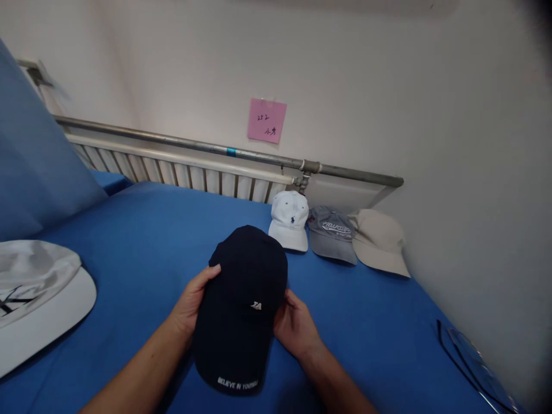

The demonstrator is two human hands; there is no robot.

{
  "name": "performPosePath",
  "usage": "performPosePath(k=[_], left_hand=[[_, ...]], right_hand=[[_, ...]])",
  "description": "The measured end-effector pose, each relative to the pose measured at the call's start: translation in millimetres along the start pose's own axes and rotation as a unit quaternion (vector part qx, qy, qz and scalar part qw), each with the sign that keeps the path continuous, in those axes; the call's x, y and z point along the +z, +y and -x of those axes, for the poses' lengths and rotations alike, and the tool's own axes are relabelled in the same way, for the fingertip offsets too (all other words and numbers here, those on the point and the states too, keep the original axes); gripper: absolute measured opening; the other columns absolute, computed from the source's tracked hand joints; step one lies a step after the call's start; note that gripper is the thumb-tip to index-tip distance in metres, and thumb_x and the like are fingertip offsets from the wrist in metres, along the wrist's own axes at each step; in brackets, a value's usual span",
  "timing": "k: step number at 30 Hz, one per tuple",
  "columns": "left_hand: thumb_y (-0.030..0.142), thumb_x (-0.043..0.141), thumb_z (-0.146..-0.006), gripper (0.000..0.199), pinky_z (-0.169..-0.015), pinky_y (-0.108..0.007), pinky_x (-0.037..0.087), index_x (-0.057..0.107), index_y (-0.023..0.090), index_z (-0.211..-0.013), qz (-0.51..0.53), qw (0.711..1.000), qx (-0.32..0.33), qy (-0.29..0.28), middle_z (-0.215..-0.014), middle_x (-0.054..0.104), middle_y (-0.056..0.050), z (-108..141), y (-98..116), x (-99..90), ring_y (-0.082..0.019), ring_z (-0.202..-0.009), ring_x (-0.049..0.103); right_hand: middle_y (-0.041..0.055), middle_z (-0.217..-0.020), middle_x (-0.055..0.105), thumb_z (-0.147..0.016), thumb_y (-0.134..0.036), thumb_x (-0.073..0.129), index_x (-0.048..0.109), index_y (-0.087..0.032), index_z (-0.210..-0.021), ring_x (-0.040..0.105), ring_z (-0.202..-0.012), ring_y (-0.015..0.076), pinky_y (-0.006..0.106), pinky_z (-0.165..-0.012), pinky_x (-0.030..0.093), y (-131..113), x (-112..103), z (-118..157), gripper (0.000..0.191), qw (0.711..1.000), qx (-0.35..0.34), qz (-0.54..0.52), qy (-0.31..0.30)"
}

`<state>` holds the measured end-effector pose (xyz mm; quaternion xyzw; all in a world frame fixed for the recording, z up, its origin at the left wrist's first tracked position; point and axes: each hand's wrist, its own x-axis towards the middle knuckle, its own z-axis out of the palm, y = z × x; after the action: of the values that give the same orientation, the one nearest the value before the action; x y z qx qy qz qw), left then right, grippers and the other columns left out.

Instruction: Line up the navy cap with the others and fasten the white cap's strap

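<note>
A dark navy baseball cap (241,276) is held between my two hands above the blue-covered surface, its brim toward me with white lettering along the edge. My left hand (194,299) grips the cap's left side, thumb on top and the other fingers hidden beneath. On the opposite side, my right hand (297,328) holds the cap's right edge with curled fingers, partly out of sight behind it. Beyond the cap stand a white cap (288,215), a grey cap with white lettering (332,233) and a beige cap (379,238), side by side.
A white cap with black lettering (43,287) lies at the left edge. Eyeglasses (470,362) rest at the lower right near the wall. Behind the blue cover (164,224) run a radiator (198,175) and a metal pipe (172,140). A pink note (266,121) is on the wall.
</note>
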<state>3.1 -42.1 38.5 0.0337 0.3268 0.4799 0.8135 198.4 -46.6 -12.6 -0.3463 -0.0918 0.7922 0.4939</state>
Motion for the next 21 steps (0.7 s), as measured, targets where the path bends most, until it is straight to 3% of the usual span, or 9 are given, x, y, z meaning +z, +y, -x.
performPosePath(k=[7, 13, 21], left_hand=[[0.030, 0.071, -0.069, 0.018, -0.095, -0.047, 0.050, 0.075, 0.017, -0.080, 0.016, 0.999, 0.003, -0.042, -0.081, 0.076, -0.009, -0.3, 2.1, -0.2, -0.032, -0.094, 0.070], [0.019, 0.072, -0.066, 0.008, -0.094, -0.039, 0.053, 0.076, 0.019, -0.074, 0.044, 0.996, 0.012, -0.074, -0.071, 0.076, -0.004, -0.6, 6.6, -5.3, -0.023, -0.073, 0.073], [0.016, 0.051, -0.088, 0.029, -0.081, -0.040, 0.059, 0.077, 0.009, -0.078, 0.061, 0.998, 0.005, -0.007, -0.078, 0.076, -0.013, 3.2, 4.6, 0.3, -0.023, -0.068, 0.073]], right_hand=[[0.0008, -0.079, 0.075, -0.090, -0.027, 0.048, 0.071, -0.021, -0.082, 0.070, -0.073, 0.0172, 0.031, -0.076, 0.052, 4.4, 1.8, 1.0, 0.025, 0.999, 0.010, -0.030, 0.012], [0.0006, -0.073, 0.074, -0.091, -0.026, 0.048, 0.069, -0.020, -0.078, 0.069, -0.070, 0.0161, 0.029, -0.072, 0.051, 1.3, -1.1, 0.8, 0.026, 0.998, 0.003, -0.051, 0.032], [0.0012, -0.068, 0.073, -0.093, -0.023, 0.045, 0.069, -0.019, -0.077, 0.069, -0.064, 0.0163, 0.028, -0.066, 0.052, 2.0, 2.2, 2.2, 0.029, 0.996, -0.012, -0.066, 0.053]])
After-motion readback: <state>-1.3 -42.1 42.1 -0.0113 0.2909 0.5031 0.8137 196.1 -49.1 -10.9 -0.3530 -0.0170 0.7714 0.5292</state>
